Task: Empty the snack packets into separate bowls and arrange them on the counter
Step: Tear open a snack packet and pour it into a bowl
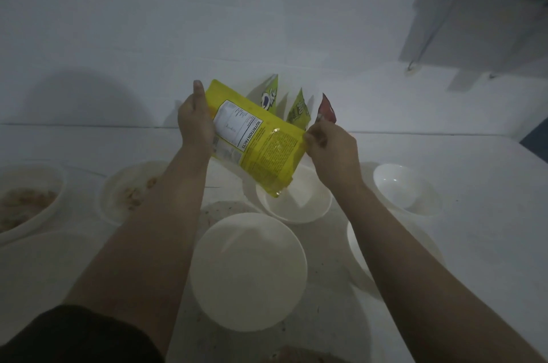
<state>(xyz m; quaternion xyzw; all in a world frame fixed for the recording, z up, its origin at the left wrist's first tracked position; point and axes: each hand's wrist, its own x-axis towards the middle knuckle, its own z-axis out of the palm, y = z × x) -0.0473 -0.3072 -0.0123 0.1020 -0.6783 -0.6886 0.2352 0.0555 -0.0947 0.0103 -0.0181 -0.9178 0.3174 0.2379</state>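
Head view shows the yellow packet (261,143) held tilted, its long axis sloping down toward the right, low corner just above the white bowl (296,202) on the tabletop (474,173). Left hand (195,122) grips the raised end; right hand (332,146) pinches the right edge. Nothing visibly falling yet.

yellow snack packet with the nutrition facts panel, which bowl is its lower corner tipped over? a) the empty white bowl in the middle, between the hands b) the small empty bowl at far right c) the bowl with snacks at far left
a: the yellow snack packet, held by both hands, points its lower corner into the empty white bowl in the middle.
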